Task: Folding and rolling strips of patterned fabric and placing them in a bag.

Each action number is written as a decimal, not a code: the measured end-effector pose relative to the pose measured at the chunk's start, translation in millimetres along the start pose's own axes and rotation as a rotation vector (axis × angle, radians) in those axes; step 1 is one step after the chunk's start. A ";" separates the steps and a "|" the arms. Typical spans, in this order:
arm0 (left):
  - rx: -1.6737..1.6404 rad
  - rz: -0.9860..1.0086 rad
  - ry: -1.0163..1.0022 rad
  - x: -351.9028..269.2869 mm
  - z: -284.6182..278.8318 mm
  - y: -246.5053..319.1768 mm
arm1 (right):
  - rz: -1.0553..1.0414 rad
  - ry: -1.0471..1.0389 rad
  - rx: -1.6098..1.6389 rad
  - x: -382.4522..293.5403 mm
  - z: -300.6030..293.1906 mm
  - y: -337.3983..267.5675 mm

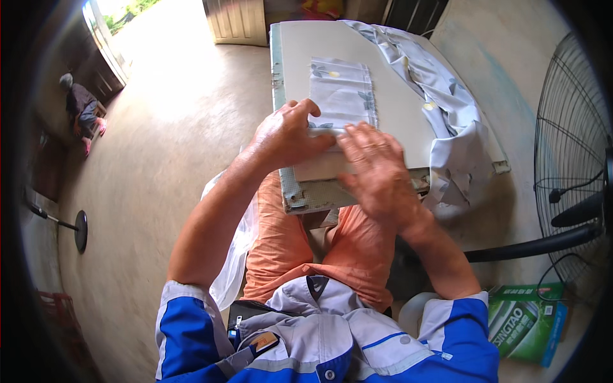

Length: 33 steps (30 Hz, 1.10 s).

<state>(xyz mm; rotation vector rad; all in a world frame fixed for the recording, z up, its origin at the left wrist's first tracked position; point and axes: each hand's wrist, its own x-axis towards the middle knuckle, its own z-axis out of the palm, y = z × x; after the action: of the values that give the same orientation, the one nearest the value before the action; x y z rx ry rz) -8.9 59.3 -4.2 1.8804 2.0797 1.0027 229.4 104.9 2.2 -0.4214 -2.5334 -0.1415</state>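
Observation:
A rectangular strip of white cloth (341, 93) with grey leaves and yellow flowers lies flat on a pale board (402, 139). Crosswise creases run over it, and its right edge is frayed. My left hand (292, 134) is over the strip's near left corner, with thumb and forefinger apart. At the near end, my right hand (376, 165) spreads its fingers palm down and is blurred. The two hands almost meet there and cover part of the cloth's near edge. A long crumpled length of the same printed cloth (452, 115) lies along the board's right side and hangs over its front corner.
A large black floor fan (570, 143) stands close on the right. Beneath it is a green printed carton (527, 321). White translucent plastic (234, 258) hangs beside my left leg. A seated person (84, 107) is far left, near an open doorway (163, 28).

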 end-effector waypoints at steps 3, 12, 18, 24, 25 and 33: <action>-0.031 0.001 0.001 1.9 1.8 -5.0 | 0.009 -0.057 0.032 1.0 18.4 -6.8; -0.016 0.003 0.037 -2.6 1.2 1.9 | 0.102 -0.123 0.013 -8.8 15.7 21.4; 0.084 0.428 0.206 -26.6 0.2 20.9 | 0.075 -0.134 0.019 -8.8 12.9 21.8; 0.014 0.379 0.082 -47.1 -6.8 19.3 | 0.036 -0.124 0.061 -16.5 0.6 14.5; 0.014 0.392 0.081 -51.2 -6.5 18.4 | 0.008 -0.108 0.073 -19.1 -1.6 12.8; -0.004 0.479 0.186 -66.4 -2.1 20.7 | 0.064 0.068 0.109 -29.0 -11.5 12.2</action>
<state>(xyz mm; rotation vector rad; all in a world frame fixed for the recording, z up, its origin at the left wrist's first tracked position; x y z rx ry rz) 19.9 -3.6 -11.3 2.4314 1.7393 1.3206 262.3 106.5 -4.0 -0.4456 -2.4449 0.0066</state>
